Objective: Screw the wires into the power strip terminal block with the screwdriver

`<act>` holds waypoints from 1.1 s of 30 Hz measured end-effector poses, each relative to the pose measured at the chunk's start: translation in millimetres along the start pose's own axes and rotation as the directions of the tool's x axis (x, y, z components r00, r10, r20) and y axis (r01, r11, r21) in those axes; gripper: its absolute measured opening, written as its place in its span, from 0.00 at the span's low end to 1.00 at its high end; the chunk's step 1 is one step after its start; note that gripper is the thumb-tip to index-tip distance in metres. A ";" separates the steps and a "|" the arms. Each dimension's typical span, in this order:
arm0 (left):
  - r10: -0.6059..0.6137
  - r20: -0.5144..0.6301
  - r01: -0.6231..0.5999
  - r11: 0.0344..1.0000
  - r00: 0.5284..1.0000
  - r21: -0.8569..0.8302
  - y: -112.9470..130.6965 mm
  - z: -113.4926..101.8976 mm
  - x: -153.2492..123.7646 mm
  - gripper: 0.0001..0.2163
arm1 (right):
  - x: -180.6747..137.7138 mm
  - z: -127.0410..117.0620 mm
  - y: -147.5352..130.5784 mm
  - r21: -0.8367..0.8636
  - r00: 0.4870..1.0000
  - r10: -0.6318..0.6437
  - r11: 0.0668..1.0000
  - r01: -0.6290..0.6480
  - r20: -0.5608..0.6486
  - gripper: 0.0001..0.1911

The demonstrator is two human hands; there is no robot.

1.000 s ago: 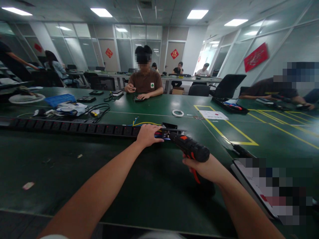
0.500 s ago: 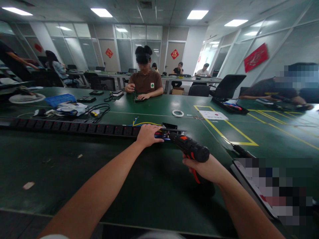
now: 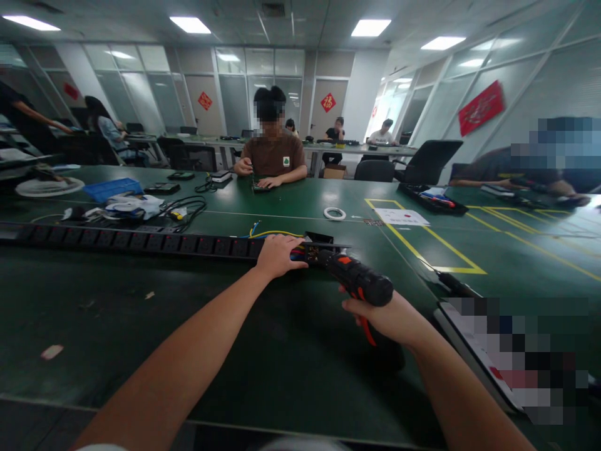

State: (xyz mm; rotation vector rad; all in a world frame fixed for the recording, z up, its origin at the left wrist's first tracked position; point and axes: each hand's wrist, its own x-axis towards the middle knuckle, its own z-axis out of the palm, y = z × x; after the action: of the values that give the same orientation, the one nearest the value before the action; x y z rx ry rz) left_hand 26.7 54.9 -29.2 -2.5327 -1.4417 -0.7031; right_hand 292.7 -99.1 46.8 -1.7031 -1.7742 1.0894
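Note:
My right hand (image 3: 385,319) is closed around the grip of a black and orange cordless screwdriver (image 3: 359,282), whose tip points left at the open end of a long black power strip (image 3: 141,241). My left hand (image 3: 278,254) rests on that end of the strip, fingers curled over it beside coloured wires (image 3: 263,233) that stick out. The strip lies across the green table (image 3: 282,351) from the left edge to the middle.
A white tape roll (image 3: 335,213) and a paper sheet (image 3: 401,217) lie beyond the strip, beside yellow floor-style lines (image 3: 451,250). At the left are a blue tray (image 3: 113,187) and cables (image 3: 185,207). A person in a brown shirt (image 3: 275,153) sits across; other people work further off.

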 end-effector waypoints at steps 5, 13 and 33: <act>0.000 0.002 0.000 1.000 1.000 -0.003 0.1 -0.7 -0.2 0.37 | 0.4 0.4 1.9 0.003 1.000 -0.013 1.000 0.013 -0.003 0.10; -0.011 0.026 0.011 1.000 1.000 0.007 0.8 -2.5 0.3 0.37 | 3.9 -0.5 9.4 -0.019 0.999 -0.053 0.998 0.053 0.002 0.08; -0.009 0.021 0.009 1.000 1.000 0.002 0.8 -2.3 0.6 0.37 | 0.4 0.3 1.5 -0.023 1.000 -0.013 1.000 0.013 -0.020 0.13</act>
State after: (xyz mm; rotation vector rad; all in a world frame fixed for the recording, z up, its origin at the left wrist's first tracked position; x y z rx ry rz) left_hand 26.9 54.2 -26.8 -2.5415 -1.4611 -0.6780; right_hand 293.3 -98.8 45.3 -1.7074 -1.7900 1.0469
